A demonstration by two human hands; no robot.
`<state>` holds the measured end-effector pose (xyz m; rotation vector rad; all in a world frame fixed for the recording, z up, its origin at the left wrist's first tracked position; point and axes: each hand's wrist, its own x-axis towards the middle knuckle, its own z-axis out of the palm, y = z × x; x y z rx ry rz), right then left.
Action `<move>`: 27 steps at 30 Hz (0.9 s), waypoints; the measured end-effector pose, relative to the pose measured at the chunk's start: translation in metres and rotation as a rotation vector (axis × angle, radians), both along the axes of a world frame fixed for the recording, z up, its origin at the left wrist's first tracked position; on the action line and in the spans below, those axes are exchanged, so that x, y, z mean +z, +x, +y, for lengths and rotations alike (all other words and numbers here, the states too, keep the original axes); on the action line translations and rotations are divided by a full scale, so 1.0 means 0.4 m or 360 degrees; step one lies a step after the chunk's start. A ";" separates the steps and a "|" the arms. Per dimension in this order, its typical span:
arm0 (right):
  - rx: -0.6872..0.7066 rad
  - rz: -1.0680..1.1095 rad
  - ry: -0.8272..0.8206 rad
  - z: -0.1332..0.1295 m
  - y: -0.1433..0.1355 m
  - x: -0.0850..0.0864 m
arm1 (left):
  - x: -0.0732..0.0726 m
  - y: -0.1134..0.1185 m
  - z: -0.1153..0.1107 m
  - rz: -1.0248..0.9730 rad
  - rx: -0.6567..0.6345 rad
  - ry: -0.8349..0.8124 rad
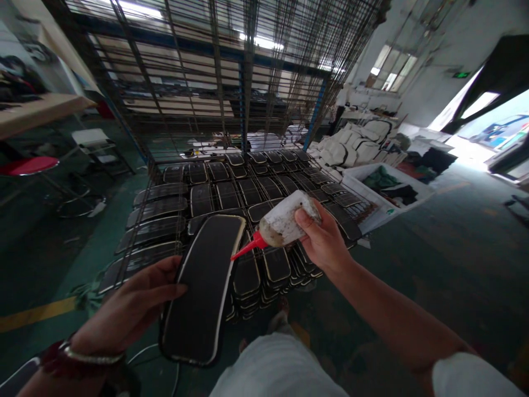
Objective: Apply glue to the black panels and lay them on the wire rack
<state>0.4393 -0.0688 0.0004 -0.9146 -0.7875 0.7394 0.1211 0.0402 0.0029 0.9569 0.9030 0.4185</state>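
My left hand grips a long black panel with rounded corners by its left edge, thumb on the face. A whitish line runs along the panel's rim. In my right hand is a stained white squeeze bottle of glue, tilted so that its red nozzle points down to the left. The nozzle's tip is at the panel's right edge; whether it touches cannot be seen. Behind the panel lie rows and stacks of similar black panels with pale rims, on and around the wire rack.
A tall wire rack with hinged grids stands ahead. To its right are a white bin with dark cloth and a heap of white pieces. A red stool, a white chair and a table stand at left.
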 end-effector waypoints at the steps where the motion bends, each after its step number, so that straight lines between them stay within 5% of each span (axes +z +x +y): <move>1: 0.0022 -0.0001 0.0000 -0.005 -0.003 -0.003 | -0.002 0.000 -0.002 0.0002 0.0008 0.0005; 15: 0.0060 -0.0407 -0.0036 -0.068 -0.025 -0.039 | -0.004 0.018 -0.008 -0.0017 0.0138 -0.0059; 27: 0.0328 -0.0512 0.0106 -0.109 -0.037 -0.049 | -0.003 0.024 0.011 0.0007 0.0198 -0.0081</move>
